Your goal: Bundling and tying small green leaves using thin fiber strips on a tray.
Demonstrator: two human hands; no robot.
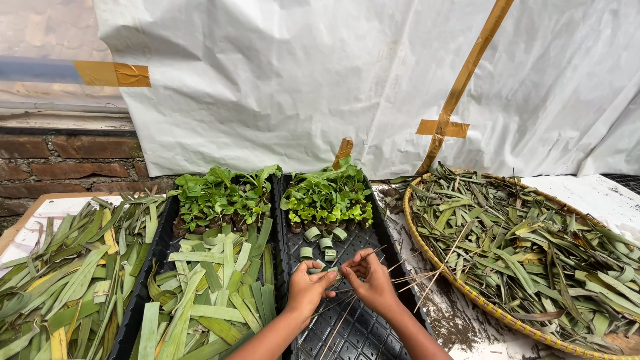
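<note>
Over the black tray (373,330), the left hand (308,289) and right hand (371,283) meet, fingers pinching a green leaf strip (331,275) and thin sticks (400,275). Seedlings (327,198) stand at twelve o'clock, a leaf-filled basket (467,293) at three.

Both forearms come in from the bottom edge and meet near the middle of the view. The left hand (308,288) is curled, its fingers bent inward and the thumb pressed toward the fingertips. The right hand (373,283) faces it, knuckles up, with fingers pinched together. The fingertips of the two hands touch or almost touch. Both wrists are bare.
</note>
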